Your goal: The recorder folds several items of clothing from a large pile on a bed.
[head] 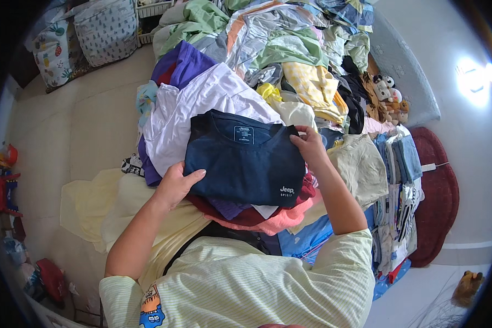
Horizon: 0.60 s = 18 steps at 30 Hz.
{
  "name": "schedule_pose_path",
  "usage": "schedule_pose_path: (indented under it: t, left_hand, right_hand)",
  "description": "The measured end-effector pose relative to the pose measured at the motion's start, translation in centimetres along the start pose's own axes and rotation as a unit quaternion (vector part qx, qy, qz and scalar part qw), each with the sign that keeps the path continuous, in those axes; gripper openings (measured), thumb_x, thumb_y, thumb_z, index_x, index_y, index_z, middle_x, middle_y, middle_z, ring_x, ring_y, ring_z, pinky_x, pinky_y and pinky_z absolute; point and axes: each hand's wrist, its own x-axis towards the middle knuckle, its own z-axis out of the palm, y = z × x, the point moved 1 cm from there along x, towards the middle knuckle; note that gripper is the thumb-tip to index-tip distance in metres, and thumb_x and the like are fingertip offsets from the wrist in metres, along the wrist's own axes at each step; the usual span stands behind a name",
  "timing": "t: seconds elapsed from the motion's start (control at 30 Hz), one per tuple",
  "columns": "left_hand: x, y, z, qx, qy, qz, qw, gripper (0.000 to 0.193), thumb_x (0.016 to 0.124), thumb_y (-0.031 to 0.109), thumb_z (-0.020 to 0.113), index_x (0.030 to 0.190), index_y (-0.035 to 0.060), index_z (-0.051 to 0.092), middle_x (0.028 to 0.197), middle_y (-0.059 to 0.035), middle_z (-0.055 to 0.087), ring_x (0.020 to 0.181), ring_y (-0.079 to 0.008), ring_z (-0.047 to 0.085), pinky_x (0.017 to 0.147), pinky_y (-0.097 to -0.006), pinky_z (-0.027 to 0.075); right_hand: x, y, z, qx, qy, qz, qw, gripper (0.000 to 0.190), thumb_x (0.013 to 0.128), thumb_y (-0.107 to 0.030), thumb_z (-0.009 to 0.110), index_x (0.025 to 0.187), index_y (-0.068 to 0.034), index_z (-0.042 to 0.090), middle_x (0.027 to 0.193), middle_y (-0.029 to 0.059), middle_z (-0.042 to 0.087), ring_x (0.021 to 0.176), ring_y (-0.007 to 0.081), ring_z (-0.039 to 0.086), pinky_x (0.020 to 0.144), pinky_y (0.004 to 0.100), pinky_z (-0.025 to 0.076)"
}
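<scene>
A navy Jeep T-shirt (242, 172), folded into a rough rectangle with its neckline at the far side, is held between my two hands. My left hand (178, 184) grips its left edge, thumb on top. At the upper right corner, by the shoulder, my right hand (309, 143) pinches the fabric. Under and beyond the shirt lies a white garment (205, 94), spread over a purple cloth (188, 61). Dark red fabric (246, 217) and a coral cloth (266, 223) show below the shirt's near edge, on my lap.
A large heap of loose clothes (270, 41) spreads ahead. Folded clothes (395, 213) stand in a row at the right, beside a dark red cushion (432, 197). Small plush toys (389, 98) sit behind the heap. Patterned storage bags (104, 30) rest on the tiled floor (102, 106) at left.
</scene>
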Motion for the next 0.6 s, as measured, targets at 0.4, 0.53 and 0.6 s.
schedule_pose_path:
  t: [0.4, 0.53, 0.6]
  left_hand:
    - [0.1, -0.5, -0.7, 0.04, -0.013, -0.011, 0.999, 0.028, 0.09, 0.019, 0.062, 0.105, -0.004, 0.061, 0.097, -0.0042, 0.065, 0.085, -0.0088, 0.058, 0.078, -0.0256, 0.048]
    - [0.5, -0.4, -1.3, -0.025, 0.021, 0.017, 0.999, 0.021, 0.09, 0.019, 0.06, 0.101, 0.0006, 0.058, 0.093, -0.0012, 0.062, 0.08, -0.0064, 0.056, 0.074, -0.0248, 0.048]
    - [0.7, -0.6, -1.8, -0.039, 0.029, 0.007, 0.999, 0.02, 0.091, 0.02, 0.06, 0.099, 0.0023, 0.057, 0.091, -0.0007, 0.061, 0.078, -0.0062, 0.056, 0.073, -0.024, 0.048]
  right_hand:
    - [-2.2, 1.9, -0.3, -0.014, 0.056, -0.035, 0.998, 0.039, 0.09, -0.012, 0.052, 0.128, -0.005, 0.045, 0.096, 0.0098, 0.057, 0.084, 0.0138, 0.054, 0.072, 0.0267, 0.044]
    - [-4.1, 1.1, -2.3, 0.042, 0.018, 0.031, 0.999, 0.041, 0.091, -0.015, 0.056, 0.128, -0.004, 0.042, 0.096, 0.006, 0.057, 0.075, 0.0097, 0.053, 0.059, 0.0232, 0.045]
    - [-5.4, 0.1, -2.4, 0.036, 0.026, 0.067, 0.997, 0.031, 0.09, -0.015, 0.056, 0.117, -0.002, 0.053, 0.088, 0.0052, 0.06, 0.071, 0.0097, 0.054, 0.058, 0.0252, 0.046]
